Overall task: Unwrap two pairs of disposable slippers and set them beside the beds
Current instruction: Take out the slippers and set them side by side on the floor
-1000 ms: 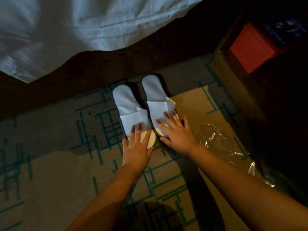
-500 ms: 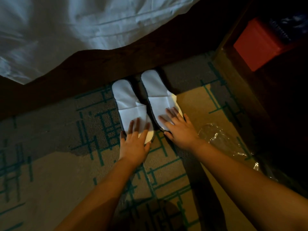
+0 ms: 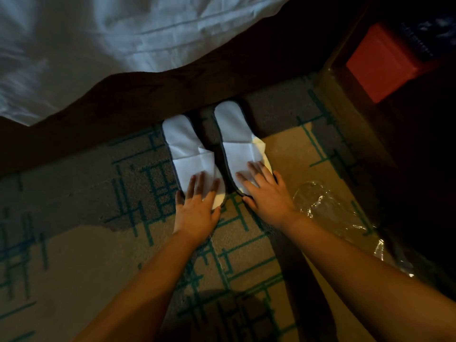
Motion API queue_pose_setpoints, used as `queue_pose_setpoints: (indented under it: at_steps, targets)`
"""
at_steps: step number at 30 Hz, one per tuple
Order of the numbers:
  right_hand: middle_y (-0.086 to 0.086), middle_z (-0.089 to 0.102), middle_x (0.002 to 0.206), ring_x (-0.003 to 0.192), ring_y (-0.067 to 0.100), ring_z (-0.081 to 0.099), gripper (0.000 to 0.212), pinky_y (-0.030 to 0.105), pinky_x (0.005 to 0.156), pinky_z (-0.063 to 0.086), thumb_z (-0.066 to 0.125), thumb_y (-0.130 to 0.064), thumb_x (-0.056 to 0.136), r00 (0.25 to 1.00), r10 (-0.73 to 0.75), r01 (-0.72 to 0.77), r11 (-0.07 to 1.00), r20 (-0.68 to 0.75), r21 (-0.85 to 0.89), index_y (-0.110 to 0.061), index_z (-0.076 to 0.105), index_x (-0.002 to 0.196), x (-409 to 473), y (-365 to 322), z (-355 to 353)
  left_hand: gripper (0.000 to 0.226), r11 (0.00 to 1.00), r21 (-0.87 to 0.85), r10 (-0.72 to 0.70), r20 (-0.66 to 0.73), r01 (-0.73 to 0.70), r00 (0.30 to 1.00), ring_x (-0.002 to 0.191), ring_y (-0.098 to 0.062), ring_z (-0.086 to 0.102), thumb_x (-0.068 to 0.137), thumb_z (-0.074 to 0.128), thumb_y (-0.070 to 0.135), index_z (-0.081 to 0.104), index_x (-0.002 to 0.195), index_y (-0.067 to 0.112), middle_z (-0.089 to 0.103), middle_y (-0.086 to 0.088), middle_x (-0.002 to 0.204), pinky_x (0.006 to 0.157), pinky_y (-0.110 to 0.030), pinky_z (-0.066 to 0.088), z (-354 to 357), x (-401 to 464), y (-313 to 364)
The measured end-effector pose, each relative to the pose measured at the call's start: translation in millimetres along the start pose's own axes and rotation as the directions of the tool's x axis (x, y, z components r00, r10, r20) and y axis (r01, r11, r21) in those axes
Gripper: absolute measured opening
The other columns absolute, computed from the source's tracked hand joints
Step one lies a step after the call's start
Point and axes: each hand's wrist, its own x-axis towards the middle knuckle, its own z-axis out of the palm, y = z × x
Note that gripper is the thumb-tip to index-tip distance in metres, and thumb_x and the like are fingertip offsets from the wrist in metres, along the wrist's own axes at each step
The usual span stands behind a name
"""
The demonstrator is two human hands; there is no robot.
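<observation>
Two white disposable slippers lie side by side on the carpet, their far ends against the dark bed base [image 3: 148,95]. My left hand [image 3: 197,208] rests flat, fingers spread, on the near end of the left slipper [image 3: 182,144]. On the near end of the right slipper [image 3: 234,134] my right hand [image 3: 266,193] lies flat in the same way. Neither hand grips anything. The white bedding [image 3: 111,40] hangs over the base above them.
A crumpled clear plastic wrapper [image 3: 328,213] lies on the patterned carpet [image 3: 74,255] just right of my right forearm. A dark wooden nightstand [image 3: 407,144] with a red box [image 3: 380,60] in it stands at the right.
Both hands have pushed the two slippers away from me, up against the bed base. The hands stay flat on the slippers' near ends.
</observation>
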Motion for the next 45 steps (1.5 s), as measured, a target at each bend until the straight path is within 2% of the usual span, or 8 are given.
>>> queue_pose_setpoints:
  at_steps: [9,17,25,35,39,42,44,45]
  targets:
    - [0.010,0.024,0.155,0.144,0.032,0.019,0.063,0.057,0.107,0.029,0.055,-0.040,0.087,0.999,-0.028,0.028,1.000,0.017,-0.003,-0.029,0.030,0.144,-9,3,-2,0.066,1.000,-0.017,0.024,0.002,-0.024,1.000,0.144,-0.025,-0.016,0.092,0.038,0.041,-0.001,0.146,0.036,-0.014,-0.004,0.158,0.115,-0.057,0.007,3,-10,4]
    - [0.013,0.036,0.149,0.139,0.034,0.030,0.062,0.057,0.100,0.037,0.063,-0.038,0.082,0.999,-0.031,0.031,0.999,0.010,-0.018,-0.026,0.040,0.139,-15,2,-5,0.067,0.999,-0.004,0.033,0.004,-0.033,0.999,0.145,-0.025,-0.013,0.091,0.040,0.040,0.003,0.146,0.035,-0.011,-0.004,0.158,0.114,-0.057,0.010,6,-16,6]
    - [0.009,0.012,0.158,0.146,0.029,0.005,0.062,0.054,0.112,0.021,0.047,-0.042,0.092,0.997,-0.046,0.047,0.999,0.056,-0.008,-0.030,0.021,0.147,-11,6,-6,0.067,1.000,0.000,0.023,-0.002,-0.023,1.000,0.145,-0.025,-0.013,0.091,0.040,0.041,0.001,0.146,0.037,-0.012,-0.003,0.158,0.113,-0.058,0.011,9,-15,7]
    - [0.007,0.007,0.159,0.146,0.028,0.001,0.063,0.055,0.114,0.016,0.045,-0.042,0.092,0.995,-0.038,0.038,0.999,0.089,0.001,-0.032,0.016,0.148,-9,4,-9,0.069,0.999,0.001,0.042,0.005,-0.042,0.999,0.145,-0.027,-0.013,0.090,0.041,0.040,0.001,0.146,0.035,-0.011,-0.004,0.158,0.114,-0.060,0.012,5,-16,7]
    - [0.007,0.011,0.159,0.146,0.028,0.005,0.064,0.056,0.113,0.012,0.048,-0.042,0.091,0.998,-0.017,0.016,1.000,0.055,0.017,-0.032,0.019,0.147,-27,0,-15,0.070,1.000,-0.019,0.000,-0.029,-0.001,1.000,0.145,-0.027,-0.010,0.089,0.041,0.046,0.003,0.147,0.031,-0.010,-0.008,0.158,0.113,-0.061,0.006,-4,-23,20]
    - [0.010,0.023,0.156,0.144,0.030,0.018,0.068,0.057,0.110,0.022,0.057,-0.043,0.085,1.000,0.004,-0.003,1.000,0.022,-0.006,-0.029,0.028,0.145,-59,10,-19,0.073,0.997,-0.010,0.073,-0.065,-0.073,0.995,0.146,-0.024,-0.010,0.089,0.042,0.046,0.002,0.147,0.028,-0.008,-0.008,0.158,0.114,-0.057,-0.001,-9,-34,51]
    - [0.011,0.032,0.152,0.140,0.033,0.029,0.078,0.058,0.105,0.029,0.067,-0.045,0.075,0.997,0.083,-0.083,0.996,-0.003,-0.037,-0.030,0.032,0.143,-86,27,-22,0.073,0.985,0.025,0.169,0.011,-0.170,0.985,0.145,-0.023,-0.014,0.088,0.042,0.045,0.000,0.147,0.029,-0.013,-0.006,0.158,0.115,-0.054,-0.002,-6,-40,78]
    - [0.010,0.024,0.155,0.143,0.032,0.022,0.083,0.059,0.107,0.025,0.067,-0.048,0.074,0.989,0.148,-0.147,0.988,0.028,-0.038,-0.034,0.026,0.145,-101,39,-22,0.073,0.973,0.036,0.226,0.053,-0.228,0.973,0.145,-0.023,-0.015,0.088,0.042,0.045,0.001,0.147,0.030,-0.014,-0.006,0.158,0.115,-0.054,-0.001,-2,-41,93]
